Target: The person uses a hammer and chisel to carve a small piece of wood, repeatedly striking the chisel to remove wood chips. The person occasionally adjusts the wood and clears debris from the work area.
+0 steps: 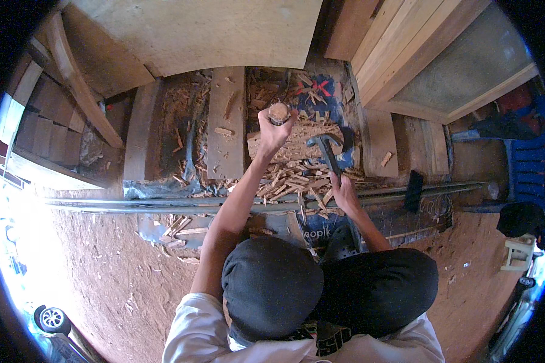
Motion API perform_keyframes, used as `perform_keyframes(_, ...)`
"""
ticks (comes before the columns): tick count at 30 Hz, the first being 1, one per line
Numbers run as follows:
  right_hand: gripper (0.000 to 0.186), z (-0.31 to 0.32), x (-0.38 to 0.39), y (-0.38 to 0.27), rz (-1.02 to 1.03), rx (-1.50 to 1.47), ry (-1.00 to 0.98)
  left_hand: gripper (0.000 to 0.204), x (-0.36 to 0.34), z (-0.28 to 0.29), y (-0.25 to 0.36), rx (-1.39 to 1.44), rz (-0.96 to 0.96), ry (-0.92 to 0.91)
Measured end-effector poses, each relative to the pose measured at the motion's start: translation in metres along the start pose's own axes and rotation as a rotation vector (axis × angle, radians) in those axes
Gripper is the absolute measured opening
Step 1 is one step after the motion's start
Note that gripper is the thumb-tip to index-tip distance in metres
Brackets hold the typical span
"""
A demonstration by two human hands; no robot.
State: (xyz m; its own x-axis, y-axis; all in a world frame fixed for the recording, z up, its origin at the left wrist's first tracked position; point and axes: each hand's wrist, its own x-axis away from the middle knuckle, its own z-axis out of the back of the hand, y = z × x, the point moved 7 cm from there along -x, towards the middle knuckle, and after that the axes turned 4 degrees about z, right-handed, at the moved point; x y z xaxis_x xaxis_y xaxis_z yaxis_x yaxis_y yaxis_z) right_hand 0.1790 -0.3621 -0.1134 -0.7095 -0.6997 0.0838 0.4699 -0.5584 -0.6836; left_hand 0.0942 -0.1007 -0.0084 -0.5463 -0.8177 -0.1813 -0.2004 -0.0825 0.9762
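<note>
My left hand (275, 134) is wrapped round an upright piece of wood, and its round, rough-cut end (279, 112) faces up. Under and beside it lies a pale wooden block (297, 140) with a chipped surface. In my right hand (345, 191) is the handle of a dark hammer (329, 153). The hammer's metal head hangs over or rests against the block's right end; I cannot tell whether they touch. Wood chips (290, 183) are heaped in front of the block, between my forearms.
A metal rail (133, 206) crosses in front of my knees. Planks (226, 139) lie beyond it. A large plywood sheet (224, 30) and a wooden frame (430, 66) stand at the back. A blue plastic chair (527, 169) is at the right.
</note>
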Motion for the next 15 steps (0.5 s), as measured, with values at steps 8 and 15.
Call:
perform_keyframes(8,0.044,0.003,0.002,-0.003,0.083,0.033,0.061,0.026,0.005,0.012,-0.003,0.018,0.056,0.21)
perform_keyframes(15,0.048,0.003,0.001,-0.008,0.038,0.044,0.023,0.032,0.007,0.016,-0.002,-0.032,0.088,0.237)
